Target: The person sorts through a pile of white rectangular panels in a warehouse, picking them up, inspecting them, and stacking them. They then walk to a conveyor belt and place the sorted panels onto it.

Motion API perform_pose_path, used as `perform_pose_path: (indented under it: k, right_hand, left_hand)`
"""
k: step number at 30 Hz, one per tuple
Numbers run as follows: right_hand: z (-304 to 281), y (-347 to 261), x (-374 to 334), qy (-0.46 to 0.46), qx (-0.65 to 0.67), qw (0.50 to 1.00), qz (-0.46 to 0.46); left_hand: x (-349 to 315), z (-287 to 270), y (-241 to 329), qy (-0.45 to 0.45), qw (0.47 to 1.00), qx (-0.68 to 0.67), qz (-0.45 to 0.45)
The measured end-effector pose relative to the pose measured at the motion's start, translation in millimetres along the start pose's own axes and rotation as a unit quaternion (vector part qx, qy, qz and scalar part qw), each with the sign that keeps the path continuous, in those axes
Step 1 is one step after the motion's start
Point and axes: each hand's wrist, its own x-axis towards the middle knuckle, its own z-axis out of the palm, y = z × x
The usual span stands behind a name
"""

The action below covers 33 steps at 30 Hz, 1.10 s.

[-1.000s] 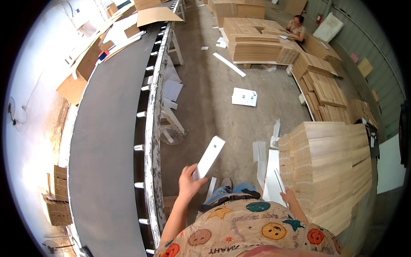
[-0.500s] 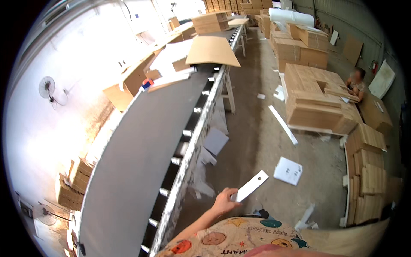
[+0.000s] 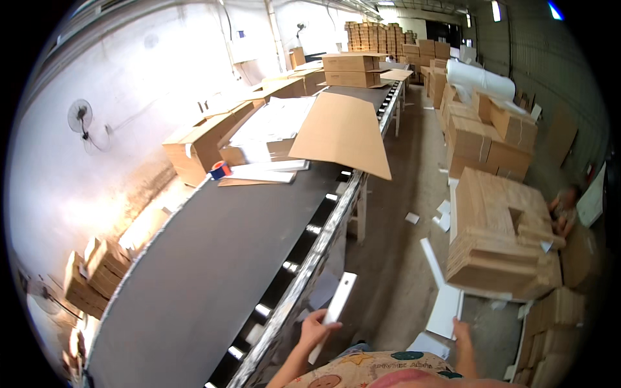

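My left hand (image 3: 314, 331) is closed around a flat white strip (image 3: 339, 299) with a small dark hole near its upper end. The strip is tilted, beside the conveyor's near side rail. At the right, my right hand (image 3: 462, 331) grips the edge of a white rectangular panel (image 3: 445, 312); part of its fingers is hidden. Below that panel a white sheet (image 3: 428, 346) lies on the floor. On the dark conveyor belt (image 3: 213, 258), left of me, white strips (image 3: 262, 172) rest next to an orange and blue tape roll (image 3: 220, 170).
A large cardboard sheet (image 3: 343, 132) overhangs the conveyor's right edge. Cartons (image 3: 349, 70) stand farther along the belt. Stacked wooden boards (image 3: 498, 226) fill a pallet on the right, with a person (image 3: 566, 210) beside them. Paper scraps and a long white strip (image 3: 432, 262) lie on the floor.
The view has tilted up and shifted. My left hand has moved left toward the conveyor, with its strip turned more upright. My right hand has come into view holding the white panel.
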Motion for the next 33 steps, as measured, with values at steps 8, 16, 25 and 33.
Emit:
perform_pose_path:
  k: [8, 16, 25, 33]
  right_hand:
    - [41, -148, 63, -0.112, 0.367, 0.876, 0.294]
    - [60, -185, 247, -0.09, 0.355, 0.857, 0.364]
    - [110, -363, 465, -0.153, 0.293, 0.925, 0.188]
    - [153, -478, 567, -0.23, 0.235, 0.94, 0.089]
  left_hand:
    - [225, 46, 113, -0.045, 0.978, -0.204, 0.004]
    - [364, 119, 149, -0.008, 0.977, -0.212, -0.013]
    - [510, 183, 224, 0.093, 0.979, -0.182, -0.021]
    - [683, 191, 252, 0.224, 0.956, 0.112, 0.155]
